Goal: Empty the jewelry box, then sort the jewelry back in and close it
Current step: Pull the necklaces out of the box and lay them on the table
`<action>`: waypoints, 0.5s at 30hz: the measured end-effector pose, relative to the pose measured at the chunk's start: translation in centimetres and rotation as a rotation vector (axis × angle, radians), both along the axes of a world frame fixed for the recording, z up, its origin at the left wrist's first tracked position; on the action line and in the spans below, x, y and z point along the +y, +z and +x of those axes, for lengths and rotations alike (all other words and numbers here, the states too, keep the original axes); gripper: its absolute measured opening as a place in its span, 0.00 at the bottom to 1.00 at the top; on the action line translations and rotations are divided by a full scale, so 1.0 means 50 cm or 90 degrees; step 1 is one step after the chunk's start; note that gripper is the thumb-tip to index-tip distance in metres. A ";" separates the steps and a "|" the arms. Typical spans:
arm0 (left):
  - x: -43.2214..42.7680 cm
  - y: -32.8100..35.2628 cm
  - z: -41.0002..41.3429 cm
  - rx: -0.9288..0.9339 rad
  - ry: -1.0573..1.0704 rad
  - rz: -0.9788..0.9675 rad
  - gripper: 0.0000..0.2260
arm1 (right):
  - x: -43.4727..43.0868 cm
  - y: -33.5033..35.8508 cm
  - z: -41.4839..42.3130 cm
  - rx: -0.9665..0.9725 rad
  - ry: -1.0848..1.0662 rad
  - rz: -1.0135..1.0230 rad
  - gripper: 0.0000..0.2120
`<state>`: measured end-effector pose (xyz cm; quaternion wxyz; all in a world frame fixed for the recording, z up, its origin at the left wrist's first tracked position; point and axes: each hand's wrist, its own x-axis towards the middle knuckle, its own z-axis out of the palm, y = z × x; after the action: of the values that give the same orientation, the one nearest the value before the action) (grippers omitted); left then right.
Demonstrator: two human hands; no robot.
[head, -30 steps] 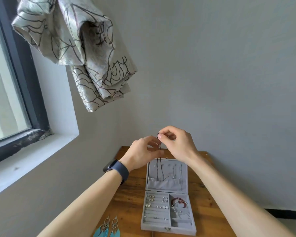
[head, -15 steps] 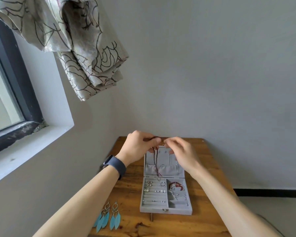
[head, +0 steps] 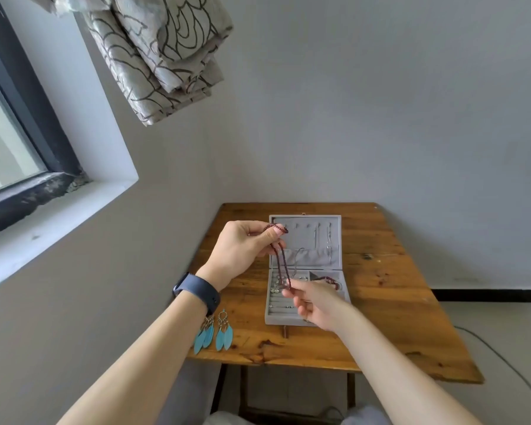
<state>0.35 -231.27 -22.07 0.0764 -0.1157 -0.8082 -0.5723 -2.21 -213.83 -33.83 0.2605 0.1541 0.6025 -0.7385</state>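
Item: dark red cord necklace (head: 281, 259), in transit.

Far left, window (head: 28, 191) and knotted curtain (head: 166, 56); neither is in play. On the table (head: 396, 302), near its left edge, a pair of blue feather earrings (head: 215, 334), already out of the box.

Left hand (head: 242, 250), watch (head: 196, 291) at the wrist: thumb and forefinger pinch the cord's top loop in front of the lid's left side.

Jewelry box (head: 269, 317): open, lid upright. Fine chains hang in the lid; rings and studs sit in the left tray, a red bracelet (head: 328, 280) in the right compartment.

Right hand (head: 319, 305): fingertips closed on the cord's lower end, over the tray.

Change: a second ago both hands met at the lid's top edge — now they are apart, the cord strung between them, apparently free of its hook. Emptying looks barely begun; most pieces remain inside.
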 end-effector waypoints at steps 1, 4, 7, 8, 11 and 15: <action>-0.007 -0.008 0.004 -0.012 0.008 0.003 0.11 | -0.004 0.004 -0.002 0.004 0.006 0.007 0.12; -0.026 -0.031 0.015 -0.051 0.023 0.008 0.10 | -0.008 0.009 -0.009 0.020 -0.011 0.053 0.09; -0.045 -0.045 0.025 -0.072 0.037 0.014 0.10 | -0.004 0.006 -0.019 0.023 -0.103 0.021 0.06; -0.052 -0.048 0.029 -0.067 0.047 0.012 0.10 | -0.001 0.004 -0.021 0.020 -0.125 0.012 0.06; -0.069 -0.051 0.036 -0.049 0.083 0.019 0.11 | 0.010 -0.009 -0.023 0.012 -0.164 0.040 0.07; -0.075 -0.050 0.034 -0.055 0.088 0.012 0.10 | 0.019 -0.030 -0.018 0.054 -0.110 0.158 0.06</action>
<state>2.06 -235.02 -24.55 0.0823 -0.0340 -0.8115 -0.5775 -3.12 -212.89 -35.33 0.1497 0.2049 0.6839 -0.6840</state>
